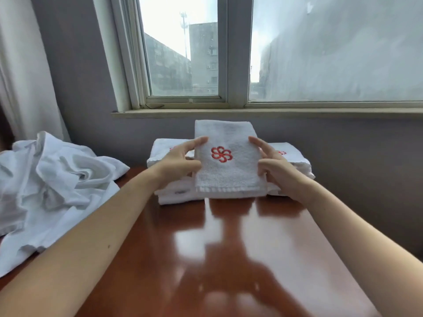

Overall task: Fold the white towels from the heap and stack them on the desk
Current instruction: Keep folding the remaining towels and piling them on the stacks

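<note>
A folded white towel [229, 175] with a red flower emblem faces me at the far end of the glossy brown desk [240, 252]. My left hand [180, 161] grips its left edge and my right hand [277, 165] grips its right edge, thumbs on the front face. The towel is above or on stacked folded white towels [171, 195], which reach out to the left and to the right [293, 156] behind it; I cannot tell whether it touches them. The heap of unfolded white towels [55, 179] lies crumpled at the left side of the desk.
A grey wall and a window sill [251, 113] rise right behind the stacks. A pale curtain [25, 72] hangs at the far left above the heap. The desk's right edge runs diagonally down to the lower right.
</note>
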Demonstrator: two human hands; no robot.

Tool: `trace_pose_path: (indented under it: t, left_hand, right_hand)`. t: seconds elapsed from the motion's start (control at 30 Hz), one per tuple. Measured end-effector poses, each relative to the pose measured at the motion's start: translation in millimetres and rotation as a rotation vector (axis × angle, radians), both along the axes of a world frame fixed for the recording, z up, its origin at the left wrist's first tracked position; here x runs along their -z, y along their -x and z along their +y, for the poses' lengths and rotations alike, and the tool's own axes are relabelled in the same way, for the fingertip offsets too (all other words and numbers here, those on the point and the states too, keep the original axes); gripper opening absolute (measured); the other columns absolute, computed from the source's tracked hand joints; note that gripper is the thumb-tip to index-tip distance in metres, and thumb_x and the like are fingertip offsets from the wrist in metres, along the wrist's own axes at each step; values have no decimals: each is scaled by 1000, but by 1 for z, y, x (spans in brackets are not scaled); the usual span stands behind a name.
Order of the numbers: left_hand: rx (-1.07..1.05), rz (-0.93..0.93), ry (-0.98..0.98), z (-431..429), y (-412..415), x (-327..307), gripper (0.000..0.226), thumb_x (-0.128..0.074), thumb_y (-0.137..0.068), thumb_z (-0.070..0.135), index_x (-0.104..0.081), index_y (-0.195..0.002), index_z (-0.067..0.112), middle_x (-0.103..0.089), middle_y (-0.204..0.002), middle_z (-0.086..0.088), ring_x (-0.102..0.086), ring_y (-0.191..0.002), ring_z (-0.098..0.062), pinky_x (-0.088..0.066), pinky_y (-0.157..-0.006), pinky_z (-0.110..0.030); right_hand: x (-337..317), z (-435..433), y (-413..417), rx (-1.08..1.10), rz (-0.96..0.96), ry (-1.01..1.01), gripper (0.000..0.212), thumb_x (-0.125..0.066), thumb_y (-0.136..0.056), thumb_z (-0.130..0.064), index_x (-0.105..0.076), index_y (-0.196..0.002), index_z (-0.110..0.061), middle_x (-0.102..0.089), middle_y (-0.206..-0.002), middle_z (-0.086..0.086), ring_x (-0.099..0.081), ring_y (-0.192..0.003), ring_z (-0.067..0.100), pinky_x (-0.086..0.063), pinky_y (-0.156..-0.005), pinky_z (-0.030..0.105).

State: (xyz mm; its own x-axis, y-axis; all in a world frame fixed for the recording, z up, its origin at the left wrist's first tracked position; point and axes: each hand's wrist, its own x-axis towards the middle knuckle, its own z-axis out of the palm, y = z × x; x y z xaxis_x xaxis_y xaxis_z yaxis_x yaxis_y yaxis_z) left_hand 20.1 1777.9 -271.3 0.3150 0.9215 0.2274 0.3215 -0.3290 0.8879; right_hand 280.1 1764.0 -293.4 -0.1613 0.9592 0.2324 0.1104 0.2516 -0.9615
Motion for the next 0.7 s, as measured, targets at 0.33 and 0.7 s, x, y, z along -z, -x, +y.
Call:
trace_pose_path:
  t: [0.33, 0.7]
  left_hand:
    - [-48, 29, 3, 126, -36, -36, 76, -48, -82, -13, -38, -149, 22, -60, -115, 5, -70, -90, -12, -61, -71, -32]
    - [-147, 250, 68, 197, -56, 1, 75, -51, -84, -7, -33, -153, 16, -56, -127, -7, -64, -101, -20, -52, -70, -17]
  right_hand:
    - [-39, 124, -14, 93, 57, 19, 91, -44, -50, -6, -50, -138, -32, -58, -115, -10, -61, -69, -1, -47, -51, 15]
    - [2, 198, -18, 170, -182, 70, 79, -44, -70, 0, -41, -147, -16, -52, -127, -2, -52, -87, 2, -43, -58, 10]
